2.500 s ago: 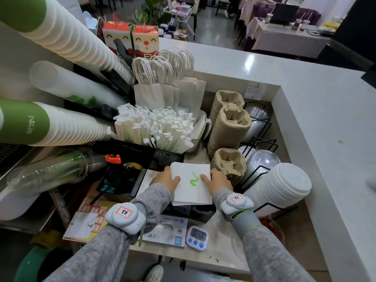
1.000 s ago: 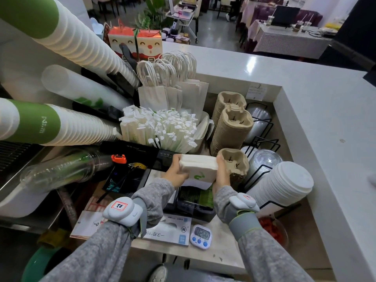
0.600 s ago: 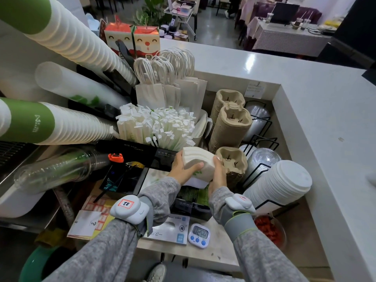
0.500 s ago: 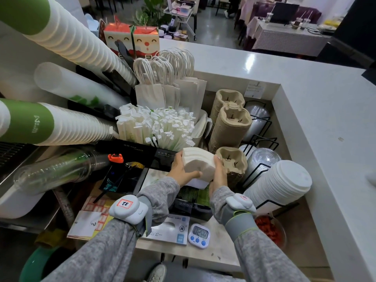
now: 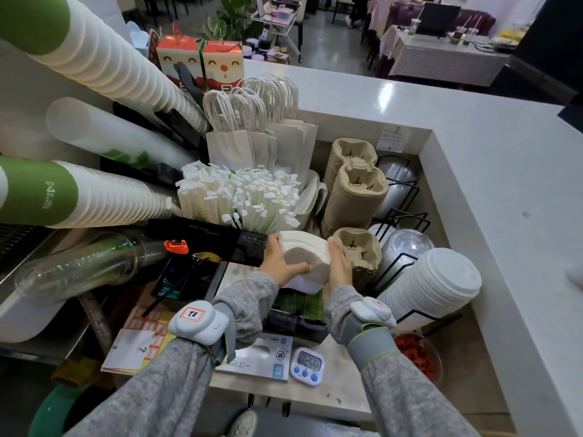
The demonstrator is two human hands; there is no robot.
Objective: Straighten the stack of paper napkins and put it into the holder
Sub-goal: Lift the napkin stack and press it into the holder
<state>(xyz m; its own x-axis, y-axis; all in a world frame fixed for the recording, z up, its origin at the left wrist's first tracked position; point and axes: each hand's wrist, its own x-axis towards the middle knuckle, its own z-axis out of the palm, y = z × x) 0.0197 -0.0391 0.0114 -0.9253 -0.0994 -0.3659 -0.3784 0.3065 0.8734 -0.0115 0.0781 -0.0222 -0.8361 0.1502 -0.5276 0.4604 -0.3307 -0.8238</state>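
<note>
A thick stack of white paper napkins (image 5: 307, 249) is held up in the air between both hands, bowed so its edges curve. My left hand (image 5: 279, 263) grips its left side with the thumb across the front. My right hand (image 5: 337, 268) presses the right side. Directly below sits the black napkin holder (image 5: 296, 320), holding napkins with green print on top; my forearms cover part of it.
Wrapped straws (image 5: 243, 197) and white paper bags (image 5: 258, 143) stand behind. Pulp cup carriers (image 5: 356, 197) and stacked lids (image 5: 432, 285) crowd the right. Cup sleeves (image 5: 94, 197) jut in from the left. A timer (image 5: 307, 365) lies at the counter's front edge.
The stack lay flat on the holder 2.5 s ago. Both hands lifted it, stood it on edge and bent it into a curve. Over the last half second it barely moved.
</note>
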